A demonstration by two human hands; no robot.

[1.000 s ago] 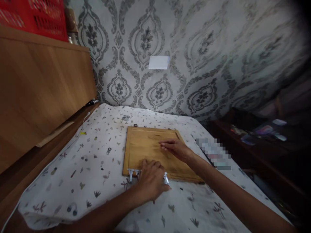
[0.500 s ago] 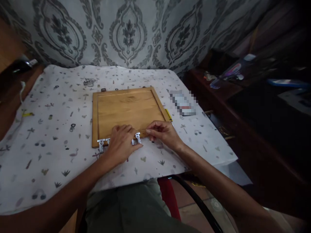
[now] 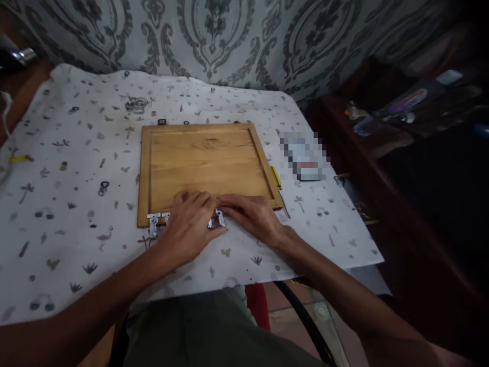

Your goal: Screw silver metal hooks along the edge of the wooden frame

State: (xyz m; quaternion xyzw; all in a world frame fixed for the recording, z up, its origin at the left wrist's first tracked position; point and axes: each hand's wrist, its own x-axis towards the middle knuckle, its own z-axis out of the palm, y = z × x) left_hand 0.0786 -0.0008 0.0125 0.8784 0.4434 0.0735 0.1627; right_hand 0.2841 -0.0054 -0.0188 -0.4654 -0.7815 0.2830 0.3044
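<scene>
- Watching from far through the head camera, I see a wooden panel (image 3: 206, 163) lying flat on the bench (image 3: 76, 176), which a white printed cloth covers.
- The left hand (image 3: 193, 221) lies over the near edge of the panel, with its thumb apart from the bent fingers; what is under the palm is hidden, so I cannot tell if it grips.
- The right hand (image 3: 252, 214) has its fingertips just beside the right metal hinge (image 3: 220, 217), and I cannot tell if they pinch something small.
- The left metal hinge (image 3: 153, 226) sits at the panel's near left corner, hanging past the edge.
- A screwdriver (image 3: 276, 178) with yellow handle lies along the right side of the panel.
</scene>
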